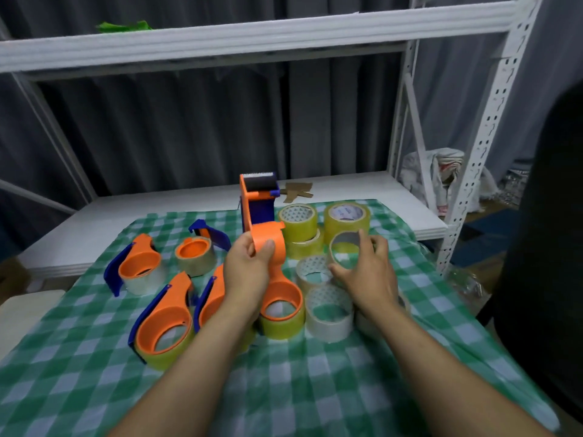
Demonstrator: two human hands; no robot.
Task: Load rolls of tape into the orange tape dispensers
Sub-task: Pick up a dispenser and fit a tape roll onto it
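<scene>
- On a green-checked cloth (315,389) spread over a white shelf board (189,206), your left hand (249,269) grips an orange dispenser (268,242) and holds it upright, roller end away from you.
- Your right hand (366,272) curls round a yellowish tape roll (345,249), thumb below and fingers over the rim, just beside the dispenser and among the loose rolls.
- Risk one: the roll is held by its edge only, so a slip could drop it onto the clear rolls (328,310) or nudge the stacked pair (298,228) just behind.
- Risk two: the toothed edge at the dispenser's far end points away from you, but a twist while seating the roll could bring it towards your fingers.
- Risk three: the cloth lies loose, and pressing down hard may drag it and the loaded dispensers (164,323) at your left.
- An orange ring (280,301) sits in a roll below your left hand; you cannot tell whether it belongs to the held dispenser.
- Around you: a white metal rack (485,137), grey curtains (189,121), cardboard scraps (296,190) and a pale bundle (435,175).
</scene>
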